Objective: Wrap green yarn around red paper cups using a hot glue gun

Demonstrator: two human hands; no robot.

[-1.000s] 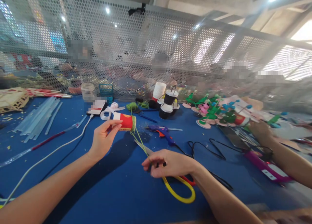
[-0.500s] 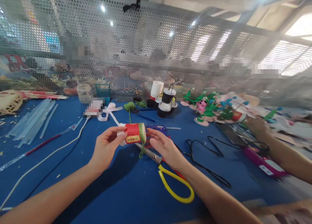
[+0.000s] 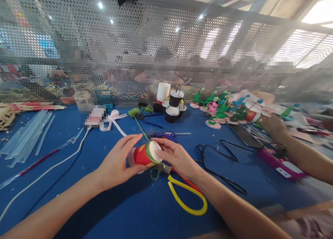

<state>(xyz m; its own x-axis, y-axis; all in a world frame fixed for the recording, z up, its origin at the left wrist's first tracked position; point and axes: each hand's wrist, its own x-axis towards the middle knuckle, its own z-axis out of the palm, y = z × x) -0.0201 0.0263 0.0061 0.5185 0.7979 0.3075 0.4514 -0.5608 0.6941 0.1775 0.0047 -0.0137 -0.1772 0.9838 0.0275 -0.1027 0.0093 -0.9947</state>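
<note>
A small red paper cup (image 3: 141, 156) lies on its side between my hands, with green yarn (image 3: 149, 151) wound around one end. My left hand (image 3: 114, 162) grips the cup's side, thumb below and fingers above. At the cup's white end, my right hand (image 3: 179, 159) has its fingers and thumb pressed on it. One strand of yarn runs back to a green yarn ball (image 3: 134, 112), and a loose loop hangs below the cup. Scissors with a yellow handle (image 3: 187, 210) lie under my right hand; their blades are partly hidden.
A blue glue gun (image 3: 163, 135) lies behind the cup. Clear glue sticks (image 3: 27, 136) and a white cable (image 3: 52, 176) are at left. Black and white cups (image 3: 172, 114) stand at the back. At right are a purple power strip (image 3: 279, 162) and another person's arm (image 3: 303, 150).
The cup has turned so its white end faces me more. My right hand has closed in onto that end, and my left hand has shifted its hold. The yarn strand now runs slanted.
</note>
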